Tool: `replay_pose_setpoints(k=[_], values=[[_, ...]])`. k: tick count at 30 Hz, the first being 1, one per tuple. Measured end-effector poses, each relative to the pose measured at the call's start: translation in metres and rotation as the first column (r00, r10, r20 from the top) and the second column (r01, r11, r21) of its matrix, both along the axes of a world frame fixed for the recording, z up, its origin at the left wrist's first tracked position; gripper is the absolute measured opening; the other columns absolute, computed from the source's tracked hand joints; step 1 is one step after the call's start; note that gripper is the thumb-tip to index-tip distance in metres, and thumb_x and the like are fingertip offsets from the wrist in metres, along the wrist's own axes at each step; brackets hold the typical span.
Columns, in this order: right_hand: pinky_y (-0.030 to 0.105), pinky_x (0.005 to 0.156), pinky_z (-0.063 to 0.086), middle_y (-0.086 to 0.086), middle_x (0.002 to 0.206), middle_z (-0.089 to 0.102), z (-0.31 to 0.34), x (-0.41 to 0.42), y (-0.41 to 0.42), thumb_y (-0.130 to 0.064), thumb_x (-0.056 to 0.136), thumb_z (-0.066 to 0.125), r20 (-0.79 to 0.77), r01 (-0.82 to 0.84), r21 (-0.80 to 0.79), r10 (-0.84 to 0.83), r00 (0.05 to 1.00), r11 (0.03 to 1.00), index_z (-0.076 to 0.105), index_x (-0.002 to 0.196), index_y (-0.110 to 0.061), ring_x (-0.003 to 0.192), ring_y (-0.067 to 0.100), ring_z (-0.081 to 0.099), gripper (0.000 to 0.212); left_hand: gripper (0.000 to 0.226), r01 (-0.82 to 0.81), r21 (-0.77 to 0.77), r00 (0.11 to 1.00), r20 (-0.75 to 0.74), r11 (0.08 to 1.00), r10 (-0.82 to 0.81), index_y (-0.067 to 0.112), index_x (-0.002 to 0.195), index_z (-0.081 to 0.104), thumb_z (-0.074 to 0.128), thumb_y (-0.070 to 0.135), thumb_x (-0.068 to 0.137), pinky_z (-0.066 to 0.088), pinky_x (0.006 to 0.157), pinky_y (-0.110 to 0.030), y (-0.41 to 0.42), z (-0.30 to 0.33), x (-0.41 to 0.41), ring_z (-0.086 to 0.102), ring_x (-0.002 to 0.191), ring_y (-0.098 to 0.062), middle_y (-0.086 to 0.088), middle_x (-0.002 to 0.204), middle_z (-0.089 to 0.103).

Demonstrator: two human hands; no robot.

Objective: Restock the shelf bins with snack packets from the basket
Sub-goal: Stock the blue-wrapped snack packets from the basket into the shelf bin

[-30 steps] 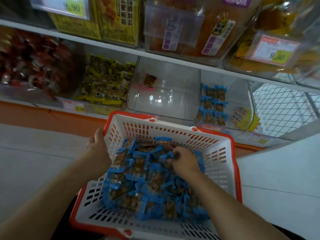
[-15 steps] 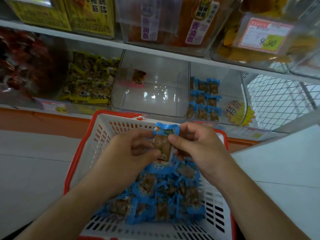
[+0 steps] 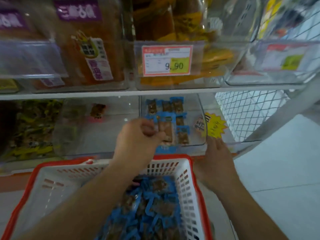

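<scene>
Left hand [image 3: 138, 139] raised in front of the clear bin [image 3: 201, 118], fingers curled, pinching one snack packet [image 3: 165, 130] along its left edge. Packet held upright at the bin's front wall, level with the packets already standing inside. Right hand [image 3: 214, 163] just below the bin's right front corner, fingers straight and relaxed, holding nothing; fingertips near the yellow starburst tag [image 3: 215, 126], contact not resolvable through motion blur.

Basket [image 3: 195, 184] directly below the bin, half full of the same blue-edged packets.

Orientation of held packet: long axis vertical, blue header end up, brown window facing the camera. Matches the standing rows of blue packets [image 3: 180, 122] in the bin, also long axis vertical, blue ends up.

Risks from here:
- Grip is a side pinch only, probably light. Slick film could slip out and fall back to the basket or between basket rim and bin front.
- Front wall of the bin looks tall relative to the packet position. Catching the lower edge on the lip would tip the packet forward.
- Standing rows unsupported in front. Pushing the new packet in hard could topple them flat.
- Basket not held by either hand in view; a knock from the left forearm could shift it.
</scene>
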State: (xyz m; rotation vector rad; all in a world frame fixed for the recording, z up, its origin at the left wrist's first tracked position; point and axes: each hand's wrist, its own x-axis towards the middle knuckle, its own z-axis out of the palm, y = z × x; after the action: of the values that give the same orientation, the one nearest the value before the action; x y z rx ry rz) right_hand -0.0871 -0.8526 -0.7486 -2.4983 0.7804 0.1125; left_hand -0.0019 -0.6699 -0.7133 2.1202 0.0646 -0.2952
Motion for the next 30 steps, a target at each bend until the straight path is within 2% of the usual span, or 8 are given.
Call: replay_pose_setpoints(k=[2,6,9,13,18,22,27,30], values=[[0.058,0.117,0.039,0.004,0.137,0.056,-0.005,0.001,-0.002,-0.070,0.070,0.032,-0.051,-0.041,-0.030,0.040,0.998,0.999,0.051,0.137,-0.019,0.140,0.036,0.045,0.086,0.017,-0.008,0.036,0.999,0.038,0.999,0.006,0.030,0.094,0.068,0.082,0.032,0.086,0.057,0.062,-0.019,-0.034,-0.015,0.033,0.068,0.077,-0.002,0.016,0.082,0.072],[0.054,0.120,0.037,0.005,0.146,0.054,0.001,0.007,-0.007,-0.046,0.075,0.046,-0.097,-0.042,0.027,0.045,0.994,0.999,0.047,0.144,-0.016,0.145,0.031,0.041,0.075,0.023,-0.050,0.266,0.991,0.137,0.963,0.014,0.015,0.106,0.071,0.076,0.031,0.090,0.054,0.069,-0.028,-0.081,-0.051,0.093,0.070,0.091,-0.021,-0.003,0.102,0.074],[0.052,0.120,0.036,0.002,0.145,0.054,0.009,0.014,-0.014,-0.039,0.083,0.060,-0.132,-0.028,0.091,0.039,0.990,0.995,0.049,0.138,-0.018,0.144,0.028,0.040,0.060,0.038,-0.098,0.367,0.988,0.144,0.925,0.047,0.010,0.119,0.068,0.075,0.036,0.092,0.056,0.082,-0.036,-0.103,-0.078,0.134,0.068,0.105,-0.029,-0.010,0.116,0.070],[0.048,0.124,0.032,-0.001,0.151,0.047,0.011,0.022,-0.021,-0.039,0.091,0.064,-0.171,-0.046,0.111,0.064,0.983,0.993,0.046,0.142,-0.021,0.150,0.024,0.032,0.057,0.052,-0.100,0.417,0.991,0.122,0.904,0.053,0.006,0.134,0.061,0.074,0.037,0.094,0.049,0.080,-0.036,-0.117,-0.096,0.164,0.064,0.112,-0.034,-0.015,0.129,0.064],[0.042,0.132,0.010,0.005,0.172,0.024,0.012,0.028,-0.021,-0.042,0.097,0.059,-0.192,-0.034,0.126,0.058,0.980,0.991,0.023,0.161,-0.014,0.162,0.025,0.010,0.079,0.027,-0.128,0.451,0.981,0.187,0.883,0.046,0.008,0.118,0.061,0.066,0.029,0.102,0.047,0.076,-0.036,-0.135,-0.103,0.168,0.062,0.101,-0.027,-0.011,0.118,0.064],[0.041,0.132,0.010,0.006,0.173,0.023,0.011,0.030,-0.023,-0.046,0.098,0.057,-0.177,-0.026,0.132,0.049,0.983,0.991,0.023,0.162,-0.012,0.162,0.025,0.010,0.080,0.009,-0.061,0.522,0.981,0.186,0.851,-0.044,0.009,0.107,0.056,0.051,0.016,0.108,0.039,0.066,-0.026,-0.131,-0.110,0.170,0.051,0.089,-0.022,-0.006,0.097,0.058],[0.042,0.133,0.008,0.007,0.172,0.024,0.009,0.029,-0.025,-0.040,0.098,0.059,-0.180,-0.059,0.123,0.081,0.980,0.991,0.022,0.162,-0.011,0.162,0.025,0.009,0.079,0.034,0.025,0.777,0.955,0.167,0.629,-0.245,0.007,0.132,0.057,0.061,0.023,0.103,0.048,0.101,-0.050,-0.126,-0.111,0.160,0.050,0.126,-0.041,-0.020,0.138,0.053],[0.043,0.133,0.010,0.008,0.170,0.028,0.009,0.029,-0.026,-0.039,0.097,0.061,-0.187,-0.070,0.119,0.092,0.978,0.990,0.025,0.160,-0.010,0.161,0.025,0.013,0.078,0.034,0.099,0.777,0.909,0.183,0.621,-0.375,0.010,0.130,0.060,0.060,0.008,0.095,0.044,0.106,-0.051,-0.121,-0.114,0.149,0.044,0.128,-0.038,-0.016,0.140,0.047]])
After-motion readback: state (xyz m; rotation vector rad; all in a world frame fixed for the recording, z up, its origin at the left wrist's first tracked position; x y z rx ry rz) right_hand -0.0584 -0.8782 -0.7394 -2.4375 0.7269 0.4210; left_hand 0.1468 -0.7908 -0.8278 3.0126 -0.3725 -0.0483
